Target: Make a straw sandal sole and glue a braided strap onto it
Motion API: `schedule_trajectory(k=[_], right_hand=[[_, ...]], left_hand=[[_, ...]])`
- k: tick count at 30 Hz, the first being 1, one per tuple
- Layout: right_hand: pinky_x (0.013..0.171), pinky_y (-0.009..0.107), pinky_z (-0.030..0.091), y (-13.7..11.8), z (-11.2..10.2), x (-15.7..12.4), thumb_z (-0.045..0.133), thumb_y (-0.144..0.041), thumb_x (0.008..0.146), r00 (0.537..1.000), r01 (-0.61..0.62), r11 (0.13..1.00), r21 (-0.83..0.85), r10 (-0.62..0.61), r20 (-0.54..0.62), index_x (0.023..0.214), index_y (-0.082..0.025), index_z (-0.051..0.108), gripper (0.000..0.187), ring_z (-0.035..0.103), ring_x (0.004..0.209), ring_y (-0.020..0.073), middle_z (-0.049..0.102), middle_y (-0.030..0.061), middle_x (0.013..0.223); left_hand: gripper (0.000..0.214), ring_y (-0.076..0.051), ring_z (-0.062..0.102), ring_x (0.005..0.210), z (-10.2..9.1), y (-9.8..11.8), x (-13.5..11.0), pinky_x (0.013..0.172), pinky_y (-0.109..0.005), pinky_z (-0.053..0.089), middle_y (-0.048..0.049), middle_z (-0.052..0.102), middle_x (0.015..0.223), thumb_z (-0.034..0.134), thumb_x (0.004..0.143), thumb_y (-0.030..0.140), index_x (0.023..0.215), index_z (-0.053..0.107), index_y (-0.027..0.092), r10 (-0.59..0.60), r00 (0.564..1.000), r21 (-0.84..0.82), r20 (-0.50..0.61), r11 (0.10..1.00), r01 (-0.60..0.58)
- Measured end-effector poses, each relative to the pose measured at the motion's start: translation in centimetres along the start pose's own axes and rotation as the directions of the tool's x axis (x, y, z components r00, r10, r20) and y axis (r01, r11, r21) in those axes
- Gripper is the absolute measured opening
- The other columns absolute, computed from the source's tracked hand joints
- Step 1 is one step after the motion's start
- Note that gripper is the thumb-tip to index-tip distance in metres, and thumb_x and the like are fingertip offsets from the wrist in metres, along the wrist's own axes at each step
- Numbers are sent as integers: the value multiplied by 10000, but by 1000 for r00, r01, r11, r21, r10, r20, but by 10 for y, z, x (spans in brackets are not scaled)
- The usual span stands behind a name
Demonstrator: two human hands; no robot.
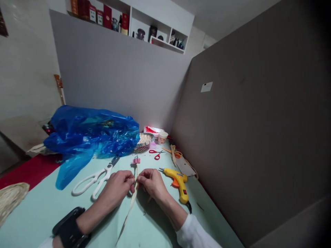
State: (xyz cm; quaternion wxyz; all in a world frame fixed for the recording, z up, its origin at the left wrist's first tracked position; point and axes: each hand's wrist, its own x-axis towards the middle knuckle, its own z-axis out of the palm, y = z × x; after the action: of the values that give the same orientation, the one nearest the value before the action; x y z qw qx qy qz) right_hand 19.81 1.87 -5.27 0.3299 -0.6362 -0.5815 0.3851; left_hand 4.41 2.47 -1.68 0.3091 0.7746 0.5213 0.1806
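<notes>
My left hand and my right hand meet over the pale green table, both pinched on a long thin straw strip. The strip runs from a pink binder clip at its far end, between my fingers, down toward the table's near edge. A black band sits on my left wrist. White-handled scissors lie just left of my left hand. A yellow glue gun lies just right of my right hand.
A blue plastic bag fills the back left. Behind the clip are a small woven basket, a paper cup, red scissors and orange-handled scissors. Grey partitions wall off the back and right. A woven piece lies at the left edge.
</notes>
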Motion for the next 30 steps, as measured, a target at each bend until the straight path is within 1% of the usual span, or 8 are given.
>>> schedule_trajectory(k=[3, 7, 15, 17, 21, 23, 26, 30], right_hand=[[734, 348, 586, -1, 1, -2, 629, -341, 970, 1000, -7, 1000, 13, 7, 5, 1088, -143, 661, 233, 684, 842, 176, 695, 49, 1035], [696, 324, 583, 0, 2, 0, 634, -347, 966, 1000, -19, 999, 50, 18, 12, 1061, -138, 668, 233, 681, 805, 168, 697, 39, 1005], [686, 317, 577, 0, 2, -2, 634, -357, 965, 997, 3, 986, 166, -16, 75, 1013, -133, 677, 233, 678, 783, 162, 700, 29, 961], [698, 325, 581, 0, 2, -2, 641, -347, 960, 995, -15, 985, 175, -2, 96, 1039, -134, 672, 229, 681, 813, 173, 696, 35, 1000], [742, 352, 587, -2, 0, 0, 638, -334, 962, 992, -45, 979, 198, 21, 126, 1106, -142, 660, 241, 682, 877, 189, 687, 56, 1084], [754, 361, 587, -4, -2, 0, 635, -335, 964, 990, -53, 976, 209, 25, 137, 1135, -147, 652, 254, 681, 893, 191, 683, 66, 1110], [755, 363, 589, -7, -3, -2, 628, -334, 971, 988, -65, 976, 206, 34, 151, 1148, -149, 644, 257, 682, 890, 187, 681, 69, 1108], [730, 347, 590, -11, -7, -6, 624, -331, 974, 986, -72, 985, 155, 47, 161, 1133, -146, 644, 245, 681, 859, 177, 682, 62, 1079]], left_hand=[[273, -215, 693, 763, 11, 8, -9, 757, -380, 509, -44, 733, 760, 472, 983, 180, 800, 672, 154, 23, 999, 124, -45, 992, -17], [347, -369, 718, 897, 28, 16, -23, 773, -461, 461, -199, 764, 944, 339, 969, 115, 1023, 682, 109, 76, 996, 292, -41, 955, -61], [541, -393, 689, 1047, 49, 18, -35, 844, -495, 459, -247, 728, 1100, 295, 800, -92, 1143, 676, 81, 145, 987, 402, 72, 901, -162], [436, -371, 690, 1028, 45, 18, -34, 844, -468, 457, -214, 722, 1129, 344, 859, -17, 1065, 702, 125, 159, 986, 371, 58, 913, -169], [313, -344, 674, 894, 21, 14, -20, 786, -446, 440, -150, 715, 916, 396, 934, 200, 737, 639, 191, 84, 993, 258, -78, 964, -61], [268, -324, 647, 924, 11, 9, -9, 830, -451, 430, -146, 687, 943, 383, 936, 198, 769, 594, 191, 21, 989, 159, -146, 987, 2], [136, -225, 665, 805, 9, -3, 7, 780, -382, 491, -58, 680, 841, 451, 952, 212, 888, 567, 183, -51, 998, -75, -39, 996, 48], [250, -83, 494, 453, 23, -19, 19, 449, -228, 428, 61, 566, 655, 474, 1012, 375, 949, 594, 165, -99, 981, -359, 166, 921, 153]])
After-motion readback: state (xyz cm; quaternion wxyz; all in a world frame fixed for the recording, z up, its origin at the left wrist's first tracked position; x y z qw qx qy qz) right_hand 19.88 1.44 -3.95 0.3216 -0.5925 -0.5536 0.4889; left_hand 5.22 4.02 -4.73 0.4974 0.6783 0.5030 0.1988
